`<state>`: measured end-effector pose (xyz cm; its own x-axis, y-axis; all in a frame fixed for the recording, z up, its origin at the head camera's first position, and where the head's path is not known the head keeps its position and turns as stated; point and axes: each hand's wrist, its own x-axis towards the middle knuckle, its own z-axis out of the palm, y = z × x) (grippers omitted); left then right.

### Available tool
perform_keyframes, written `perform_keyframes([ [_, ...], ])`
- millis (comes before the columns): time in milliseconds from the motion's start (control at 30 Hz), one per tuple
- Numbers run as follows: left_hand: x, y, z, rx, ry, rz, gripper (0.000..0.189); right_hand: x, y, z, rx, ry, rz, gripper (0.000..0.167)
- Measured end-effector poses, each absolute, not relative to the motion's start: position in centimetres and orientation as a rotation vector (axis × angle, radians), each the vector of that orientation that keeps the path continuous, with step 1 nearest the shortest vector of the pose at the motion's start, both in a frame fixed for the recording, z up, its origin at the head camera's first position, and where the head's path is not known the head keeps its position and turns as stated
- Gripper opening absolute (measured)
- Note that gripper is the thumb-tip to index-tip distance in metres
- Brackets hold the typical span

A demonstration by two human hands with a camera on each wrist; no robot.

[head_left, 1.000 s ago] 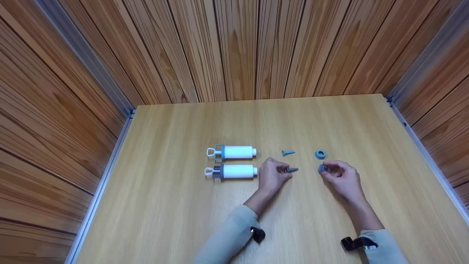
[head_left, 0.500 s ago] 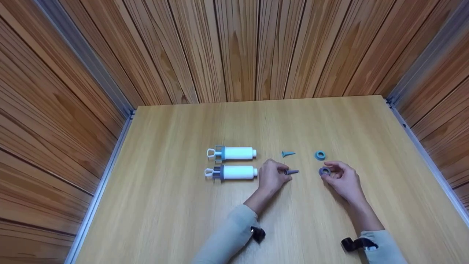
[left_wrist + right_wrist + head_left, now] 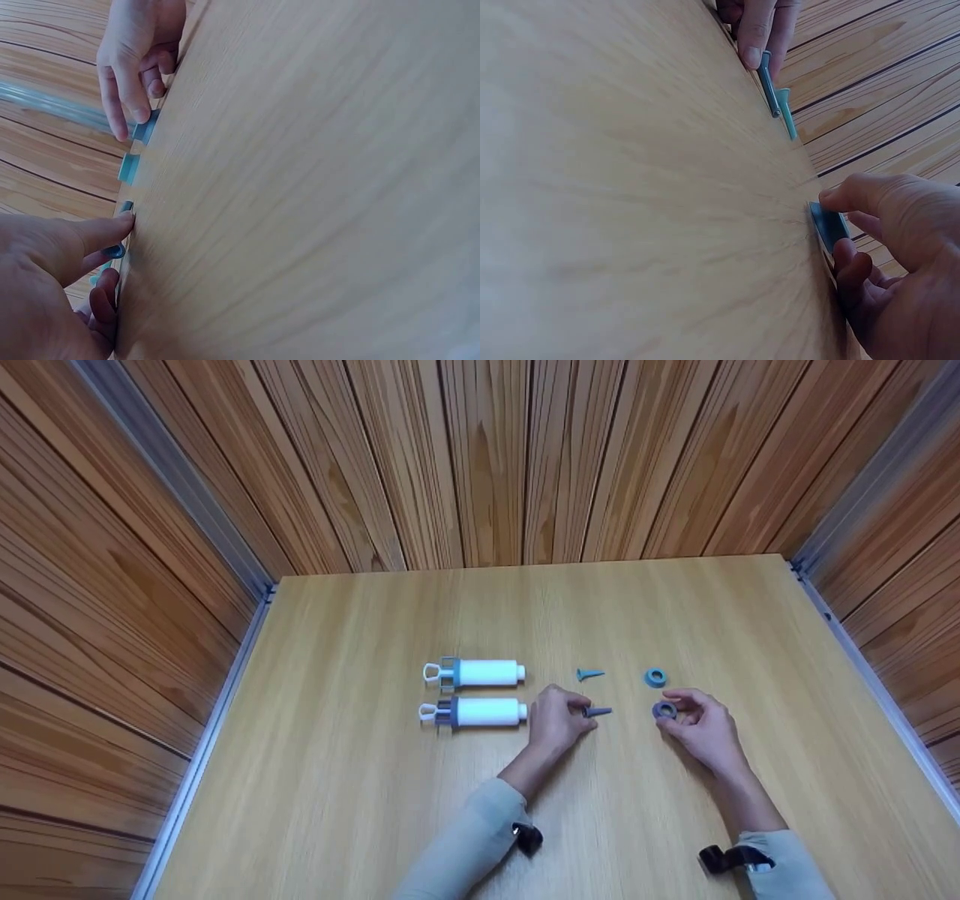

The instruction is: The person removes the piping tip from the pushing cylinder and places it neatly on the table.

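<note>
In the head view my left hand (image 3: 556, 718) pinches the wide end of a dark grey-blue tapered nozzle (image 3: 600, 711), which lies on the table pointing right. My right hand (image 3: 701, 729) has thumb and fingertips on either side of a dark grey-blue ring cap (image 3: 664, 710), flat on the tabletop with its hole upward. The right wrist view shows this cap (image 3: 827, 225) between thumb and fingers. Just beyond lie a teal nozzle (image 3: 590, 674) and a teal ring cap (image 3: 655, 677), both untouched.
Two white syringe-like tubes with looped handles lie left of my left hand, one with a teal collar (image 3: 487, 672) and one with a dark collar (image 3: 487, 712). Wood-plank walls (image 3: 487, 465) and metal rails (image 3: 202, 742) border the wooden table (image 3: 360, 630).
The dark ring cap, tilted on edge in my right fingers a second ago, now lies flat. The dark nozzle shifted very slightly. Both hands stay nearly in place.
</note>
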<state>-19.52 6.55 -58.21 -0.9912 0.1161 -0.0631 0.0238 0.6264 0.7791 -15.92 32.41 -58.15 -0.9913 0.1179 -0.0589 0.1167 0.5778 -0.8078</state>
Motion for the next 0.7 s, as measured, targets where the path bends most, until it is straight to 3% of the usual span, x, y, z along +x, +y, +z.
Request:
perform_keyframes([
  [700,-18.4,5.5,-55.8,0.185,2.618,1.541,0.043,-16.3,32.4,-55.9,-0.131,-2.726,1.547,0.051],
])
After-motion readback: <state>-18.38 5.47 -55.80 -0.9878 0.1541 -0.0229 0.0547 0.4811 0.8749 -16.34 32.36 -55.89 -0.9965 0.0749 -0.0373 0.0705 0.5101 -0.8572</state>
